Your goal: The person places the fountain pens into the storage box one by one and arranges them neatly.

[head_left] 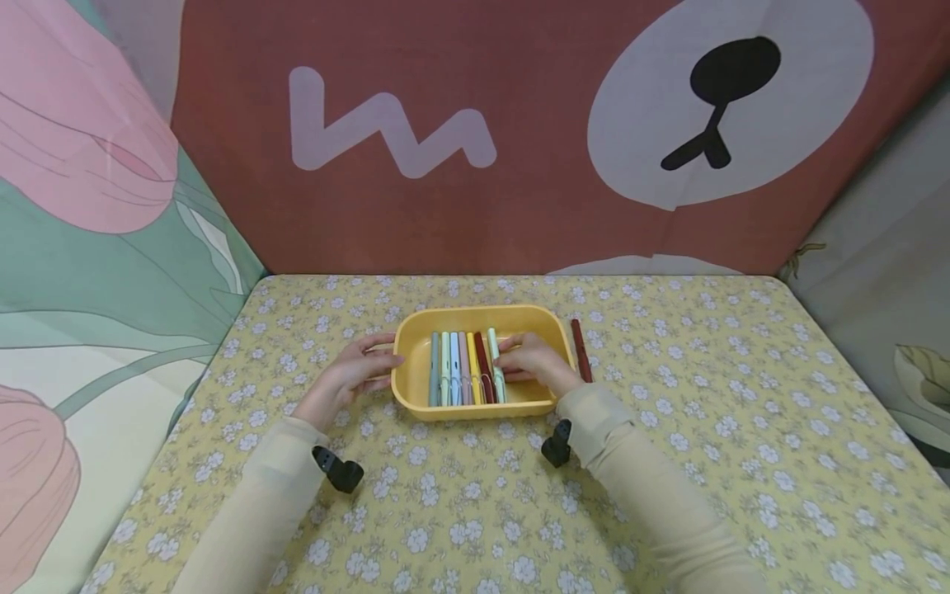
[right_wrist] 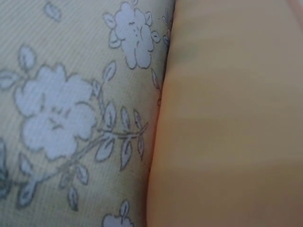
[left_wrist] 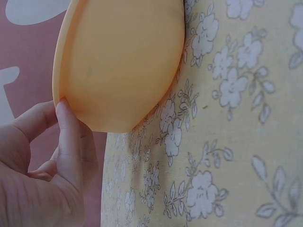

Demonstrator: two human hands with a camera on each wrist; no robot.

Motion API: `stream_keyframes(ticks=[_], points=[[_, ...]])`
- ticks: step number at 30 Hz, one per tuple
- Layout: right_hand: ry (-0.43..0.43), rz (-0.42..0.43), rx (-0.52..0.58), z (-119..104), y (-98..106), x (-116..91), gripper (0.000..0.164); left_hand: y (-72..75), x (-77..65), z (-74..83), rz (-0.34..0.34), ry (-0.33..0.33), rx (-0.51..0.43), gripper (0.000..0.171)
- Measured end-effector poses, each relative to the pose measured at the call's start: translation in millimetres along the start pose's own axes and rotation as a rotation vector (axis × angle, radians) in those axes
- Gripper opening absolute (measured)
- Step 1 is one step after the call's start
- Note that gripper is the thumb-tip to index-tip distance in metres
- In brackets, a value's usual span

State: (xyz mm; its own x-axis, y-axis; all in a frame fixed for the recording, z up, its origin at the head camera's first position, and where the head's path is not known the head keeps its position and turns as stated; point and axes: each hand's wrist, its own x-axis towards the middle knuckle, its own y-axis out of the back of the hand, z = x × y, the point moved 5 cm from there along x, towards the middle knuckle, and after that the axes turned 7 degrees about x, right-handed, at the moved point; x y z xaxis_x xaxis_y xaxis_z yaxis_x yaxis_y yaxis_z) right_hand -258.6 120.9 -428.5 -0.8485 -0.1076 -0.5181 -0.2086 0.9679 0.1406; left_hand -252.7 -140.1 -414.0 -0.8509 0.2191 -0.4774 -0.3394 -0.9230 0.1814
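Note:
A shallow yellow tray [head_left: 460,414] with rounded corners sits on the table. Its left end is pinched at the rim by my left hand [head_left: 349,373]; the left wrist view shows thumb and fingers on that edge. Inside the tray, several pens lie side by side: grey-blue [head_left: 434,371], light green, light blue, pink, yellow and dark red [head_left: 484,367]. My right hand [head_left: 540,363] reaches in over the right wall and holds a pale green pen [head_left: 493,351] at the row's right end. In the right wrist view only the tray's outer wall [right_wrist: 227,118] and tablecloth show.
Just right of the tray, a dark red pen [head_left: 582,351] lies on the table. A yellow flowered cloth [head_left: 445,511] covers the tabletop. Behind it hangs a red-brown printed curtain [head_left: 519,223], with patterned fabric at both sides.

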Motion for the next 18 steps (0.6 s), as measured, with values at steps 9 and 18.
stream_keyframes(ticks=[9,18], points=[[0.002,0.02,-0.021,0.2,0.5,-0.7,0.038,0.4,-0.9,0.8,-0.002,-0.002,0.002,0.063],[-0.003,0.031,-0.019,1.5,0.8,1.2,0.037,0.2,-0.6,0.2,-0.012,-0.002,0.003,0.064]])
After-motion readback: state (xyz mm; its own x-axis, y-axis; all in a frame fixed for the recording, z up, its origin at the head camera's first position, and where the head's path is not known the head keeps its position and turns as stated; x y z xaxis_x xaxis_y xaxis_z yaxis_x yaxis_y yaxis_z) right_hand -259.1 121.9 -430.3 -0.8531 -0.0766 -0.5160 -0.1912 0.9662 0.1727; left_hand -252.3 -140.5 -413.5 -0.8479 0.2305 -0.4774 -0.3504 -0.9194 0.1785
